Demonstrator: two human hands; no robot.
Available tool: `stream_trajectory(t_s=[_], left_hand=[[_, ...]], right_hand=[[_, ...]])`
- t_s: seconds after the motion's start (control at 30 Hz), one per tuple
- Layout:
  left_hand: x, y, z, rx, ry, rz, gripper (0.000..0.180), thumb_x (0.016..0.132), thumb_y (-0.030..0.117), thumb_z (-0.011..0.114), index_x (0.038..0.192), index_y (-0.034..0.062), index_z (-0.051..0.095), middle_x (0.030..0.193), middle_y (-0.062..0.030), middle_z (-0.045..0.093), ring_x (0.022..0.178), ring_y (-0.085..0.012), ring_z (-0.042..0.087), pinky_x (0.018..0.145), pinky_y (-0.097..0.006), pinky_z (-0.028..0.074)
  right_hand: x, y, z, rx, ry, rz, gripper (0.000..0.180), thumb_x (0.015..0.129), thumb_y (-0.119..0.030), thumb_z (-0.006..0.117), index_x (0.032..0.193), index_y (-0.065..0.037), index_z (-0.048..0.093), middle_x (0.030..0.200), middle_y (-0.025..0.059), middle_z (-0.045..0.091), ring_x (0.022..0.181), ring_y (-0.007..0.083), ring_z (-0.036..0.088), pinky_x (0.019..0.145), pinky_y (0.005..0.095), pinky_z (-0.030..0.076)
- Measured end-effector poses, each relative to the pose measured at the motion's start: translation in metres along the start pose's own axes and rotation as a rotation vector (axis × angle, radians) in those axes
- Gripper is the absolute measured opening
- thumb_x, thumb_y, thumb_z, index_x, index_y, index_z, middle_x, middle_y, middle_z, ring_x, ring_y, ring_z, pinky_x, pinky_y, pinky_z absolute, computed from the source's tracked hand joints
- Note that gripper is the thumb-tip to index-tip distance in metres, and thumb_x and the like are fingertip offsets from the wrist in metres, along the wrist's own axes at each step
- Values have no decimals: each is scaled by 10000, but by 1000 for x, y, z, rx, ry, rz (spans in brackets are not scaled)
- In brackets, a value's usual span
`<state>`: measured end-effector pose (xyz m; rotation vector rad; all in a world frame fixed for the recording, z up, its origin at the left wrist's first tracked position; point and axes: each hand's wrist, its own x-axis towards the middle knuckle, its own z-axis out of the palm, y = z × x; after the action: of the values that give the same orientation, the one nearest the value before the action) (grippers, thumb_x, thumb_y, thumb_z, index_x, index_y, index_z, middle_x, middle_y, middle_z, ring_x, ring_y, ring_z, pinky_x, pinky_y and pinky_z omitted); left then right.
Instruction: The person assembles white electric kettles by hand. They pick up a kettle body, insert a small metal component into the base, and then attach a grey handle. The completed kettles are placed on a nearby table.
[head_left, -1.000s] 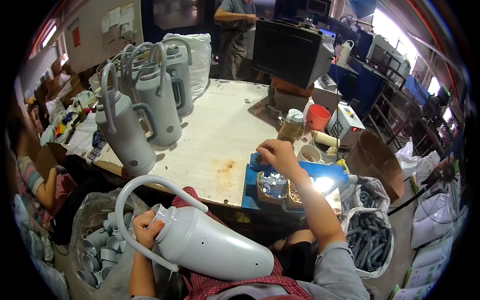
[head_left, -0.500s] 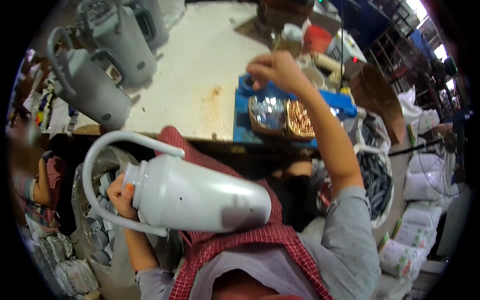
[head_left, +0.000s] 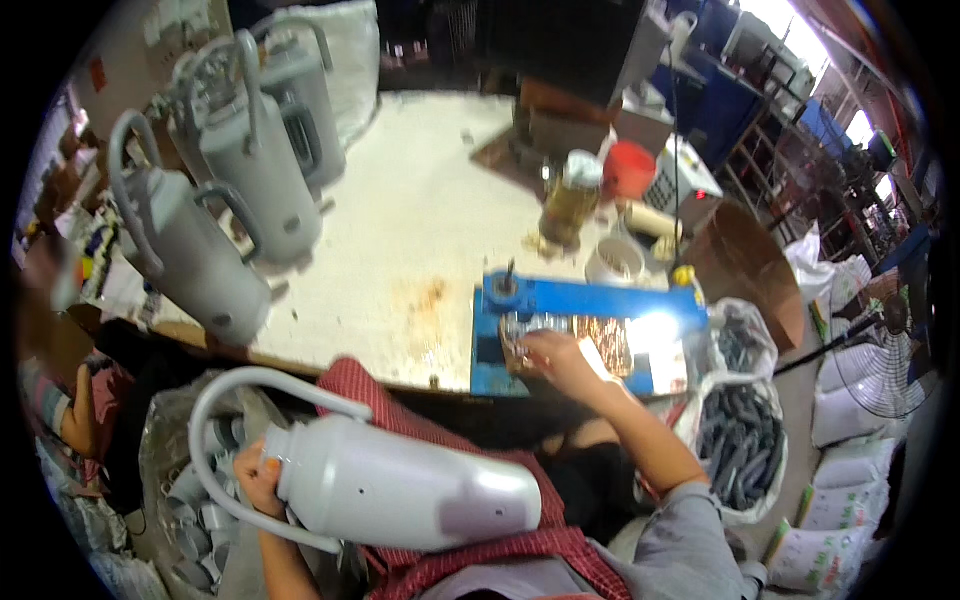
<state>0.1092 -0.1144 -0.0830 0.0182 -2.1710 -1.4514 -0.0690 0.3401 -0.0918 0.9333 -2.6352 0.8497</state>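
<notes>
A light grey insulated jug (head_left: 400, 482) lies on its side across my lap, its big hoop handle (head_left: 215, 395) reaching left and its base pointing right. My left hand (head_left: 260, 478) is closed around the jug's neck. At the table's front edge, my right hand (head_left: 562, 362) dips into a small open box of shiny silver pieces (head_left: 520, 326), fingers curled together. Whatever sits between those fingertips is hidden. Beside it is a box of copper-coloured small parts (head_left: 606, 345). Both boxes stand at a blue metal fixture (head_left: 590, 295) with a short upright pin (head_left: 510, 272).
Several finished-looking grey jugs (head_left: 262, 170) stand at the table's (head_left: 400, 230) left. Behind the fixture are a jar (head_left: 572, 200), a red cup (head_left: 629, 168) and a white tub (head_left: 614, 260). Sacks of dark grey handles (head_left: 740, 435) stand right; a bag of grey parts (head_left: 195, 515) is left.
My right hand has come down from above the blue fixture's pin end into the box of silver pieces. The left hand still holds the jug on my lap. The view has tilted up.
</notes>
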Motion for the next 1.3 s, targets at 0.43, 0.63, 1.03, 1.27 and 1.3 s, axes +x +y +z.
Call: stream_trajectory(t_s=[0.43,0.63,1.03,1.27,1.3], left_hand=[[16,50,27,-147,-38,-46,480,796,302,651,503,-3,425,531,-32,424,522,-112,375,497,-313,247],[10,35,24,-88,-45,-84,482,806,315,634,529,-10,409,556,-29,441,538,-112,378,506,-306,267],[11,22,21,-65,-31,-2,478,799,325,638,512,4,429,521,-42,416,519,-146,367,523,-322,278],[21,28,30,-117,-65,-25,497,788,336,649,487,-6,449,499,-41,412,500,-137,371,523,-329,287],[21,27,29,-119,-57,-33,495,788,333,649,488,-6,450,499,-41,410,501,-136,370,524,-328,287]], right_hand=[[5,38,15,-298,-122,71,254,679,-362,720,739,-120,674,835,66,652,783,265,643,686,381,537],[-6,-3,-25,42,291,-58,186,747,-15,718,928,-36,681,870,125,687,759,269,670,671,323,536],[107,-38,-60,-207,601,-413,156,767,0,682,909,-62,671,835,97,697,684,254,672,586,327,531],[104,-44,-63,-127,537,-389,158,774,-18,692,921,-51,642,846,99,692,706,260,674,596,328,542],[104,-43,-62,-116,540,-385,160,776,-20,693,924,-50,641,850,102,692,710,262,674,600,329,544]])
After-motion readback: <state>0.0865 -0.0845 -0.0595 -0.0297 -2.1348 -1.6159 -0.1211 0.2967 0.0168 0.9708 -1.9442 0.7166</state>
